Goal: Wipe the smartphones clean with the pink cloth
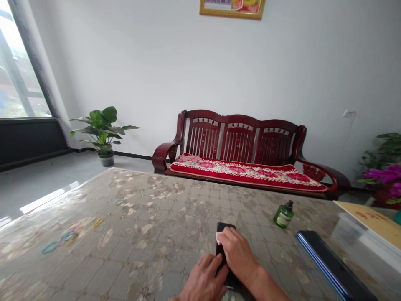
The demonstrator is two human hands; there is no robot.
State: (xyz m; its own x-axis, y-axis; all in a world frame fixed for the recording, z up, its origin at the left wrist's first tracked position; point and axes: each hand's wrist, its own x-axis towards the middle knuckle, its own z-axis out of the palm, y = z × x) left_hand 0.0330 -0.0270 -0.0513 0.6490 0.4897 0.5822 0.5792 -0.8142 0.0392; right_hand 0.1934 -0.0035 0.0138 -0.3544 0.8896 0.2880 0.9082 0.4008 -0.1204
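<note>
Black phone (224,251) lies flat at the near counter (150,234) edge, left hand (205,282) curled steadying its side, right hand (238,255) pressing a white wipe (219,238) on it, mid-wipe; next stroke likely needs even pressure.

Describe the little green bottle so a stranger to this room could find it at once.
Start at the patterned table in front of the red wooden bench. The green bottle stands upright toward the table's far right, apart from both hands, beyond the long dark device. It alone is green, with a black cap and a label.
</note>
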